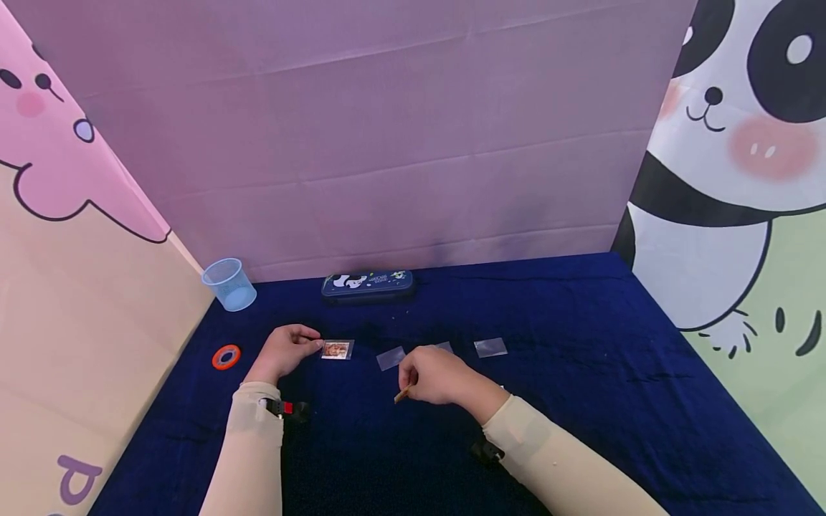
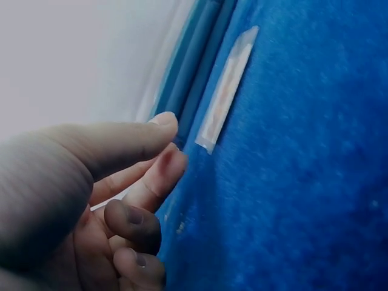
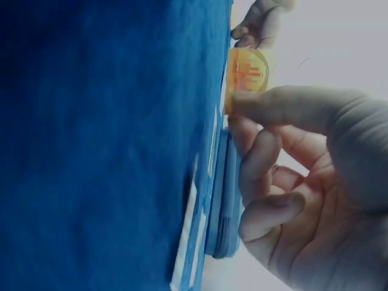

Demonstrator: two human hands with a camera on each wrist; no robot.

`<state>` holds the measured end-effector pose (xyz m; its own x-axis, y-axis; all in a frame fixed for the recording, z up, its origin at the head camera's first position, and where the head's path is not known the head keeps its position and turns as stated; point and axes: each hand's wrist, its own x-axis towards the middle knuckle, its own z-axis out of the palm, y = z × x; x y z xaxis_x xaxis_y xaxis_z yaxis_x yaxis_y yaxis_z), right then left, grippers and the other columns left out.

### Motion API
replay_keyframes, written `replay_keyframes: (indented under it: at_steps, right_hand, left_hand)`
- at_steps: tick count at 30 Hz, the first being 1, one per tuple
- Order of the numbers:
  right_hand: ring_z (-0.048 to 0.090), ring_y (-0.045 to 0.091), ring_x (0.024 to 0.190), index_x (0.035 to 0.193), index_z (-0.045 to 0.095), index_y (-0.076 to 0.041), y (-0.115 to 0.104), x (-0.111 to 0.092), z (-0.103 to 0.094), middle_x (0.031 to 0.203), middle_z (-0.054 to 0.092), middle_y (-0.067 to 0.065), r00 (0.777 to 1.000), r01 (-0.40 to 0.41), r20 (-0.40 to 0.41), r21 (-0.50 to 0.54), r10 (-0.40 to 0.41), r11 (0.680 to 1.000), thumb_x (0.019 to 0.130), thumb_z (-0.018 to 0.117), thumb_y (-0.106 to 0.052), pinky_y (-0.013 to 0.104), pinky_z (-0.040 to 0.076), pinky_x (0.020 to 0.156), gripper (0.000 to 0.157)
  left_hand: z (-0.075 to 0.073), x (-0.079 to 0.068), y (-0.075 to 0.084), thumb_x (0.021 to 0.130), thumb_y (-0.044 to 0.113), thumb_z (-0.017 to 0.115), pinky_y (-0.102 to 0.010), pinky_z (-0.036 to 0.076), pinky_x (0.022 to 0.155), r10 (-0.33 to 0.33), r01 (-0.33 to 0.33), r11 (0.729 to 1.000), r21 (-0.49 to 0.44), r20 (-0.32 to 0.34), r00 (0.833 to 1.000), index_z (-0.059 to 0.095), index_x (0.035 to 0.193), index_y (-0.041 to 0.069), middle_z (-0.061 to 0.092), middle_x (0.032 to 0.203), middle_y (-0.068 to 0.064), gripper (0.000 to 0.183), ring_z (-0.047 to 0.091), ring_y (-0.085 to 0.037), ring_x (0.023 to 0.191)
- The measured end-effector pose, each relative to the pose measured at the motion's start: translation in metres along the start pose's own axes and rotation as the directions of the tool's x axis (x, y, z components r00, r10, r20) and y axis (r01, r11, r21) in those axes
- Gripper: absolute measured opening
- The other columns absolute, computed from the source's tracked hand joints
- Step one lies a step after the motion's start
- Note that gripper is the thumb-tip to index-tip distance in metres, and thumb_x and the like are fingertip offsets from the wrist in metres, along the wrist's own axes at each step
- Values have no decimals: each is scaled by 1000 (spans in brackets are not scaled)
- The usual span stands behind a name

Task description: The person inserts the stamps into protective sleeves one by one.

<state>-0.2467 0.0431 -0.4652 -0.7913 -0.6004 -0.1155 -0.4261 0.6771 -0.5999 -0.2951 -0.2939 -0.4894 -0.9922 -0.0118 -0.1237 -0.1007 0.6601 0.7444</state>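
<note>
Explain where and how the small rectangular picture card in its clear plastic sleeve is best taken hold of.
Pinch the sleeved card by its left edge, probably coming from the left: it lies thin and flat on the dark-blue fabric cloth, and that edge is nearest the left hand.

- A small screened-off work booth; whether home or studio, I cannot tell.
- Behind: a creased mauve sheet [image 1: 387, 143].
- Sides: cartoon prints, a pink figure [image 1: 58, 158] at left, a panda [image 1: 703, 269] at right.
- Below: dark blue cloth [image 1: 600, 401].
- Toward the back: a pencil case [image 1: 368, 284] and cup [image 1: 231, 285].
</note>
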Motion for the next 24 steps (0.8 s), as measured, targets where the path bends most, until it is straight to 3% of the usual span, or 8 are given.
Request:
replay_keyframes:
  at_steps: [7, 12, 16, 24]
  right_hand:
    - [60, 12, 72, 85, 76, -23, 3, -3, -15, 91, 66, -8, 998, 10, -58, 64, -7, 998, 95, 76, -12, 34, 52, 67, 14]
    - [58, 14, 72, 92, 77, -22, 0, -6, -33, 89, 67, -9, 988, 20, -154, 89, -6, 996, 97, 74, -13, 35, 50, 66, 11]
    - [57, 16, 68, 100, 79, -20, 2, -9, -47, 92, 68, -6, 963, 12, -270, 146, 28, 989, 99, 71, -14, 35, 49, 59, 10]
    - [55, 24, 67, 114, 76, -16, 9, -16, -71, 95, 67, 0, 904, 45, -423, 234, 59, 971, 100, 70, -17, 36, 46, 56, 15]
  left_hand:
    - [-2, -3, 15, 100, 29, 74, -42, 49, 84, 83, -82, 997, 16, -58, 995, 75, 116, 13, 70, 102, -8, 23, 60, -28, 93]
    - [2, -7, 33, 101, 27, 73, -45, 49, 86, 151, -146, 988, 50, -103, 983, 76, 114, 13, 72, 103, -6, 19, 60, -28, 96]
    - [8, -10, 45, 101, 26, 73, -44, 50, 85, 189, -181, 981, 70, -139, 972, 75, 113, 15, 72, 101, -5, 17, 61, -27, 95]
    - [28, -15, 69, 99, 26, 75, -36, 49, 67, 236, -222, 970, 94, -181, 955, 75, 116, 17, 71, 107, -5, 20, 57, -20, 69]
